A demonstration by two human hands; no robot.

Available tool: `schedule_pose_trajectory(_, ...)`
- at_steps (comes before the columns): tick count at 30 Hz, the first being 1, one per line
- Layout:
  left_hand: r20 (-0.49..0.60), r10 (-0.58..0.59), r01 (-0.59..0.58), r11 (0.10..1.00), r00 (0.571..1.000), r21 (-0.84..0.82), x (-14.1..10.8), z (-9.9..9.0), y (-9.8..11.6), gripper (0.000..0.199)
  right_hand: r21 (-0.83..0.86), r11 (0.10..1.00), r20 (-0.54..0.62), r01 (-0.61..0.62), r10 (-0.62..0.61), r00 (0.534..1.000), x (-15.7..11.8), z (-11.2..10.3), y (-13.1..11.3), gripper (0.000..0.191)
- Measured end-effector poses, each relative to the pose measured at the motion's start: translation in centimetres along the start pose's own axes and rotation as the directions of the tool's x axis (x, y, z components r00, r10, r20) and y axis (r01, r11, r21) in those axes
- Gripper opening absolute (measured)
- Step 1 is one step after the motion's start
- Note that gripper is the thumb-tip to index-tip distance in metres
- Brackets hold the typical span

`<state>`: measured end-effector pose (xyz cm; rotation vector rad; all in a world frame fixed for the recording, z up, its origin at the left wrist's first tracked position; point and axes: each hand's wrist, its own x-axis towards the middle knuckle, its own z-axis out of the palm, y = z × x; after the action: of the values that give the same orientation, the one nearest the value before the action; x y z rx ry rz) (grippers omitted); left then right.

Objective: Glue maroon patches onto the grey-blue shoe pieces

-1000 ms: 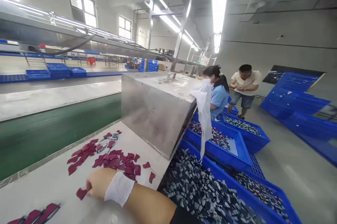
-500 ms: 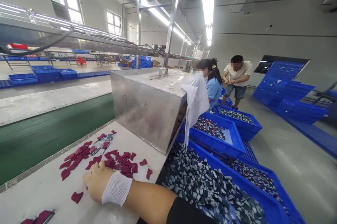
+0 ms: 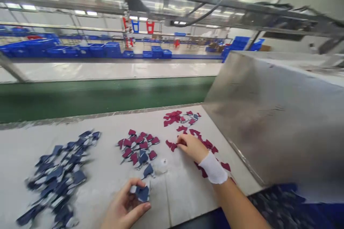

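Observation:
My left hand [image 3: 125, 204], low in the middle, grips a small navy and white piece [image 3: 143, 193] between thumb and fingers. My right hand [image 3: 192, 147], with a white mesh band [image 3: 213, 168] at the wrist, is pinched at the edge of a small maroon piece [image 3: 171, 146] on the white tabletop [image 3: 107, 182]. Loose maroon pieces [image 3: 174, 117] lie beyond and partly behind that hand. Between the hands and farther back is a cluster of maroon and white pieces [image 3: 139, 141] with a few navy ones. What these pieces are made of, I cannot tell.
A long pile of navy and white pieces [image 3: 57, 175] covers the left of the table. A slanted metal box [image 3: 271, 121] bounds the right side. Behind the table edge runs a green belt [image 3: 107, 96]. Dark pieces [image 3: 279, 207] lie below at the lower right.
My view has swung left and down to the table. My left hand has come into view holding a navy and white piece. My right hand, earlier over the maroon pieces, now pinches at one.

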<state>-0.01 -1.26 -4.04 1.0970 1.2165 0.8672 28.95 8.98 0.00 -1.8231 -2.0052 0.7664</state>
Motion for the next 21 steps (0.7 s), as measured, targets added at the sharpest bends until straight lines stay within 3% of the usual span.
schedule_pose_trajectory(3,-0.003,0.023,-0.023,0.999,1.0,-0.023,0.5,0.1,0.3,0.046,0.159,0.987,0.027,0.014,-0.019,0.999,-2.2,-0.7,-1.6,0.02)
schedule_pose_trajectory(6,-0.021,0.044,-0.043,0.998,0.999,0.04,0.5,0.2,1.1,0.039,0.331,0.943,0.147,0.029,-0.082,0.986,-5.0,-0.7,-3.5,0.01)
schedule_pose_trajectory(8,-0.072,0.083,-0.081,0.996,0.994,0.031,0.5,0.4,1.5,0.037,0.422,0.907,0.232,0.006,-0.114,0.966,-6.7,-0.1,-4.7,0.012)
schedule_pose_trajectory(11,-0.05,0.13,-0.13,0.992,0.99,0.001,0.7,0.9,1.7,0.031,0.614,0.784,0.317,-0.085,-0.147,0.937,-8.3,1.8,-6.0,0.013)
schedule_pose_trajectory(15,-0.023,0.284,-0.281,0.956,0.958,0.084,1.1,1.6,1.5,0.024,0.779,0.578,0.357,-0.245,-0.086,0.93,-8.4,4.3,-7.1,0.008)
schedule_pose_trajectory(21,0.042,0.395,-0.395,0.898,0.918,0.195,0.9,1.5,0.9,0.026,0.752,0.593,0.387,-0.286,-0.047,0.921,-7.2,5.1,-6.6,0.016)
